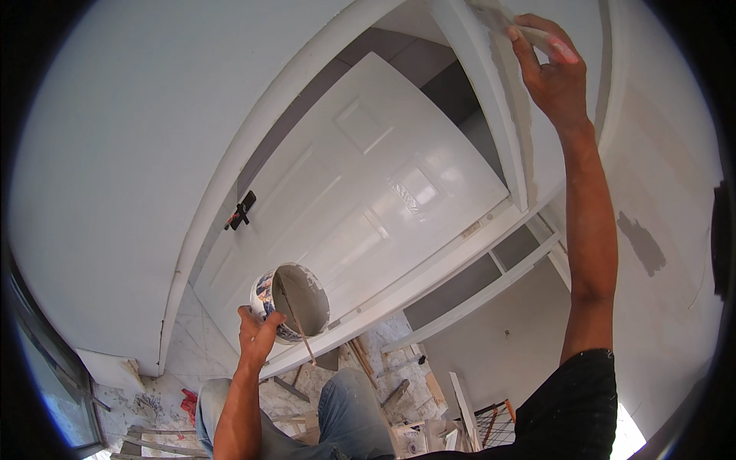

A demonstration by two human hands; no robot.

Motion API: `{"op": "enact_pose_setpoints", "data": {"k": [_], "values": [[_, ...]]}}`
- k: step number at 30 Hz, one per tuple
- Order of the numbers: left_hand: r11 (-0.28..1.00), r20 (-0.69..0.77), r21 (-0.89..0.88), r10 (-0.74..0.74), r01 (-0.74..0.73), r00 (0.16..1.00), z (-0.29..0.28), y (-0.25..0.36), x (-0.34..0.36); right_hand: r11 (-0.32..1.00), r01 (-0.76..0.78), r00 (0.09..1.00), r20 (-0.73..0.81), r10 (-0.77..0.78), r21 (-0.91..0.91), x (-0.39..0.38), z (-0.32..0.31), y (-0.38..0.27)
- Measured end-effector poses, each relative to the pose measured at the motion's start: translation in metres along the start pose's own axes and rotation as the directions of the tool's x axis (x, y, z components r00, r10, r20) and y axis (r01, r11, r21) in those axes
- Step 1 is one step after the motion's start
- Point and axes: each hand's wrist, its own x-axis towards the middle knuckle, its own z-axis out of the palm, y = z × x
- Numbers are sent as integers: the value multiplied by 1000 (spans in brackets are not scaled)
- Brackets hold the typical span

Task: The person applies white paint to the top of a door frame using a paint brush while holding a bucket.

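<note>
My left hand [259, 333] grips the rim of a white bucket [264, 295] with a colourful printed side. Its mouth is tilted toward me, and grey paste coats the inside. Across that mouth runs a thin brown rod [297, 318]; I cannot tell whether it is the bucket's handle or a stick. High at the upper right, my right hand [558, 84] is closed around the pale, red-ended handle of a putty knife [540, 40]. The blurred blade is at the wall beside the white door frame [487, 100], where a grey strip of filler [521, 126] runs along the edge.
A white panelled door [330, 184] with a black handle [241, 211] stands within the frame. A grey patch [642, 244] marks the right wall. Below lie wooden boards [395, 395], a red object [188, 405] and an orange-and-black rack [497, 422]. A window [54, 383] is at the lower left.
</note>
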Motion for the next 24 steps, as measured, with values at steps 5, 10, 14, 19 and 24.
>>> {"op": "enact_pose_setpoints", "data": {"k": [5, 10, 14, 19, 24], "values": [[1000, -6, -2, -3, 3, 1000, 1, 1, -1, 996, 84, 996, 5, -84, -11, -5, -1, -2], [1000, -1, -19, 8, -8, 1000, 2, -1, -1, 984, 150, 988, 43, -146, -101, -5, -1, -9], [1000, -1, 23, -14, 14, 1000, 0, -1, 1, 981, 165, 985, 58, -160, -105, -5, -1, -14], [1000, -7, -7, 5, -5, 1000, 2, 3, -1, 973, 142, 983, 142, -117, -183, -12, -4, -13], [1000, -13, 4, 19, -19, 1000, 1, -5, 2, 978, 190, 982, 35, -188, -85, 1, -3, -18]]}}
